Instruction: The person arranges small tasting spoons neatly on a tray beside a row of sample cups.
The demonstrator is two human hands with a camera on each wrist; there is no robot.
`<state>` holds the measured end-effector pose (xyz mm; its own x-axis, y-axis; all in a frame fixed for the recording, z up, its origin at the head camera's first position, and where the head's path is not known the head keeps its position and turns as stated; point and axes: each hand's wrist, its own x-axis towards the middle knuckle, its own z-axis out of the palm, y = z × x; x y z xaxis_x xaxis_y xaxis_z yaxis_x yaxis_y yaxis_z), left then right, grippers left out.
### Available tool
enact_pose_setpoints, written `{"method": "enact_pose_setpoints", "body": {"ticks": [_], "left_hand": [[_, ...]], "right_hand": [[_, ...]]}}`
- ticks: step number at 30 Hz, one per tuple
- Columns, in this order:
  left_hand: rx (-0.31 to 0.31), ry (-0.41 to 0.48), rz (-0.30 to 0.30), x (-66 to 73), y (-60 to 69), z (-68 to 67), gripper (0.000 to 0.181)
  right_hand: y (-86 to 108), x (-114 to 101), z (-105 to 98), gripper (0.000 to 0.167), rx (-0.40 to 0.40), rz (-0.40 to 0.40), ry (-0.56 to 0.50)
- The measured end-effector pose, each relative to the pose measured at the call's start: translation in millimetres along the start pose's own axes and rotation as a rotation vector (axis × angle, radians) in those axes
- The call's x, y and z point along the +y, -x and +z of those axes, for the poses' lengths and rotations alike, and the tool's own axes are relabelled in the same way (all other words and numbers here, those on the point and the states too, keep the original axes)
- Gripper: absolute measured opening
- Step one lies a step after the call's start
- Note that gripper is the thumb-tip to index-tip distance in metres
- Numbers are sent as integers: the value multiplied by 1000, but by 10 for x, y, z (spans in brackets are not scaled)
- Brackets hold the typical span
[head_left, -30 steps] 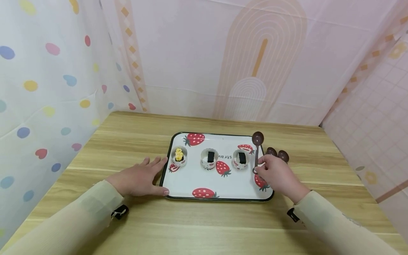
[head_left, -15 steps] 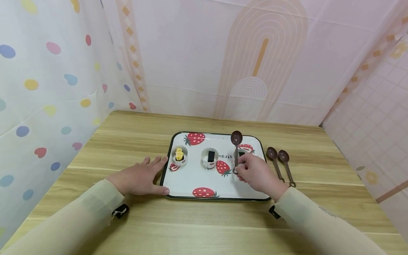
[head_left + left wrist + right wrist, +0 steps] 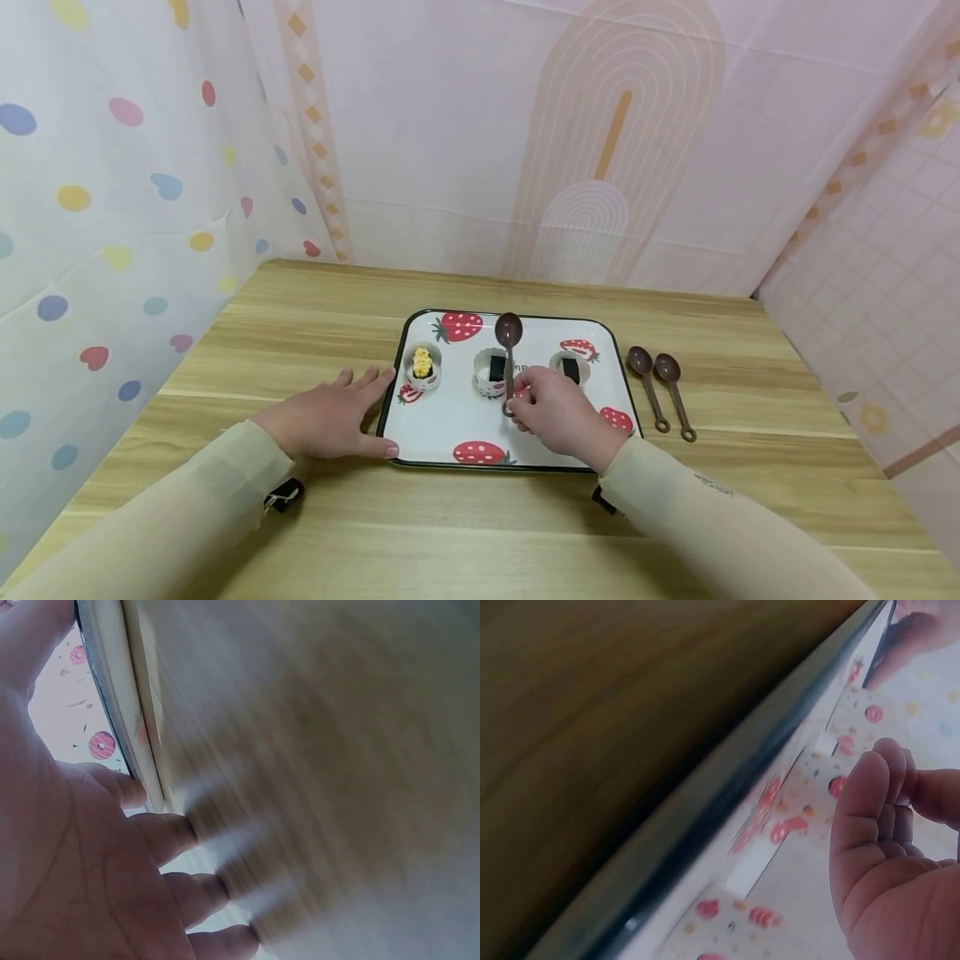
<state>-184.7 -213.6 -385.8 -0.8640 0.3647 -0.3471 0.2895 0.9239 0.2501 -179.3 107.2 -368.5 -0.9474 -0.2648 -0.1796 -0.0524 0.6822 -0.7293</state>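
Observation:
My right hand (image 3: 564, 415) pinches the handle end of a dark brown spoon (image 3: 508, 330), whose bowl points to the back, above the middle of the white strawberry tray (image 3: 435, 433). Just left of that spoon stands the middle paper cup (image 3: 491, 387) with a black-wrapped piece in it. The right cup (image 3: 583, 364) holds a similar black piece, and the left cup (image 3: 424, 384) holds one topped with yellow. At the tray's left edge my left hand (image 3: 327, 418) rests with fingers spread, thumb on the near corner. In the right wrist view the fingers of my right hand (image 3: 889, 855) are curled, the spoon hidden.
Two more brown spoons (image 3: 649, 390) (image 3: 676, 397) lie side by side on the wooden table (image 3: 480, 533), right of the tray. Patterned curtains (image 3: 420, 125) hang behind the table and at both sides.
My right hand has carried the spoon leftward from the tray's right edge, past the right cup, to the middle cup. The two spoons on the table are uncovered. My left hand has stayed put.

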Motion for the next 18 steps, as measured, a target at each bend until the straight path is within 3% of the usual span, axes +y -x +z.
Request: {"method": "enact_pose_setpoints", "body": {"ticks": [7, 18], "left_hand": [[-1, 2, 0, -6, -2, 3, 126], [-3, -4, -2, -11, 1, 2, 126]], "right_hand": [[-49, -84, 136, 6, -26, -58, 26], [-138, -162, 309, 12, -70, -48, 17]]}}
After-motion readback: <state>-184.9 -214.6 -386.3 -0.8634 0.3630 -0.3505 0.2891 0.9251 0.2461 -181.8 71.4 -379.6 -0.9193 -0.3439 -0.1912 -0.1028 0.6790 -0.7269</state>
